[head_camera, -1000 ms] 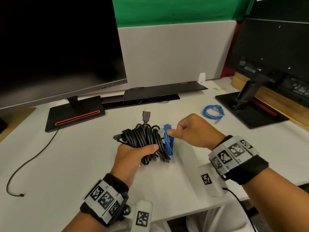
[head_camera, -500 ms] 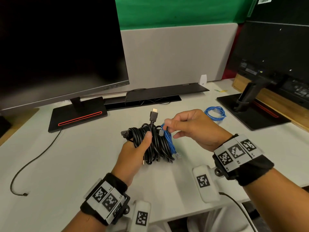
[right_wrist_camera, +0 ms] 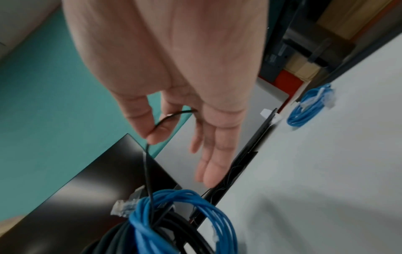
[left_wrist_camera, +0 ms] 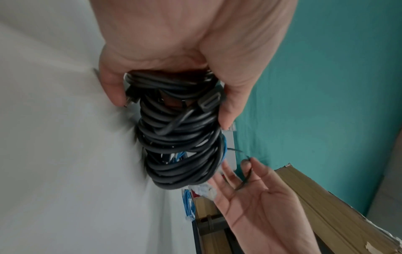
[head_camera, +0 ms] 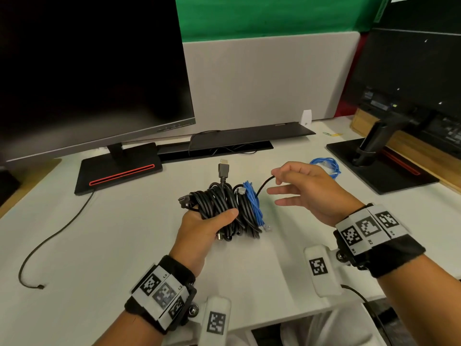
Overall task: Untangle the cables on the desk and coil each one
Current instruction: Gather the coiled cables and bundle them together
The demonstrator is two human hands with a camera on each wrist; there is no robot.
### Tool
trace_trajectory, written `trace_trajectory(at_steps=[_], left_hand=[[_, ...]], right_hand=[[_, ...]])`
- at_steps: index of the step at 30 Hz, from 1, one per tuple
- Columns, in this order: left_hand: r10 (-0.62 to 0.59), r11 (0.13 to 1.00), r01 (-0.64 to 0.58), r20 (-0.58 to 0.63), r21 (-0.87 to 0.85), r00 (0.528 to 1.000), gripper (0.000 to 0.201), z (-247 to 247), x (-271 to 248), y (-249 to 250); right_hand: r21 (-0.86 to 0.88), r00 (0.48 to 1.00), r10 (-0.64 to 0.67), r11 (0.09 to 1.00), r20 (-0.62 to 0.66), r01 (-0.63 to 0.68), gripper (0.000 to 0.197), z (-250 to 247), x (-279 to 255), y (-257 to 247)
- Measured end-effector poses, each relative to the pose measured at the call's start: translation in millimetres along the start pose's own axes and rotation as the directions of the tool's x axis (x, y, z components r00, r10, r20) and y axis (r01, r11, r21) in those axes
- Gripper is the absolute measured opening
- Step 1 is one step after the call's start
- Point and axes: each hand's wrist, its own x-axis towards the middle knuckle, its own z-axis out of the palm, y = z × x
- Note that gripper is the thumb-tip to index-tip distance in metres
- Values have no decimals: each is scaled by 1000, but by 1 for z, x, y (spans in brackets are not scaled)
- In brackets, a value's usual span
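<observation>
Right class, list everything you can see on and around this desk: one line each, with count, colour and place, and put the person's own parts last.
Cable bundle: one, black with a blue cable wound in, held above the desk centre.
Thin cable: one, black, running from the bundle to the right hand.
Plug: one, black, sticking up from the bundle.
Blue coil: one, blue, on the desk at the right, by the stand.
Loose cable: one, black, lying on the desk at the left.
Monitors: two, black, at the left and right.
Desk: one, white.
Divider: one, grey, behind the desk.
Left hand: grips the bundle.
Right hand: pinches the thin cable, other fingers straight.
</observation>
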Motion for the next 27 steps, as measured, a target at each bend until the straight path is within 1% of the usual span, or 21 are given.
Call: trace_trajectory(at_steps=[1, 2, 3, 5, 6, 9, 12, 15, 18, 19, 21, 22, 23, 24, 25, 27], left_hand=[[5, 1000, -5, -9, 0, 1000, 26, 0, 0, 0], [8, 1000, -8, -17, -1, 1000, 25, 0, 0, 0], [8, 1000, -8, -23, -4, 1000, 24, 0, 1, 0], [3, 1000, -3, -24, -11, 1000, 23, 0, 1, 0], [1, 1000, -2, -23, -14, 1000, 22, -1, 1, 1], [-2, 1000, 2, -20, -19, 1000, 23, 0, 1, 1], [-1, 1000, 1, -20, -23, 1000, 23, 0, 0, 1], [3, 1000, -4, -19, -17, 1000, 22, 1, 0, 1], [3, 1000, -4, -16, -28, 1000, 21, 0, 0, 1], [3, 1000, -4, -12, -31, 1000, 21, 0, 0, 0], [4, 999, -4, -5, -32, 1000, 22, 0, 0, 0], [3, 1000, -3, -4, -31, 1000, 22, 0, 1, 0], [1, 1000, -1, -4, -31, 1000, 23, 0, 1, 0], [0, 1000, 0, -6, -31, 1000, 24, 0, 1, 0], [0, 999, 0, -9, -33, 1000, 25, 0, 1, -1], [0, 999, 0, -14, -36, 1000, 26, -1, 1, -1]], right_hand=[[-28, 999, 18, 999, -34, -19, 20, -3, 1, 2], [-96, 997, 35, 995, -64, -41, 18, -7, 2, 5], [-198, 995, 54, 978, -89, -71, 20, -11, 3, 8], [-398, 987, 106, 906, -122, -147, 31, -21, 4, 14], [-455, 982, 134, 872, -132, -180, 36, -26, 4, 18], [-521, 970, 194, 818, -146, -242, 43, -41, 7, 25], [-584, 960, 212, 762, -183, -279, 48, -52, 12, 29], [-657, 951, 224, 688, -212, -309, 44, -63, 19, 32], [-666, 935, 250, 656, -252, -355, 37, -75, 30, 35], [-694, 931, 235, 620, -279, -365, 35, -79, 35, 34], [-816, 934, 136, 457, -331, -355, 35, -89, 46, 33], [-844, 933, 87, 403, -350, -354, 38, -95, 52, 33], [-844, 928, 70, 396, -365, -361, 46, -100, 57, 33], [-836, 924, 83, 400, -374, -375, 56, -105, 61, 34], [-839, 921, 109, 384, -373, -385, 65, -108, 64, 36], [-867, 920, 172, 311, -352, -389, 73, -111, 71, 40]])
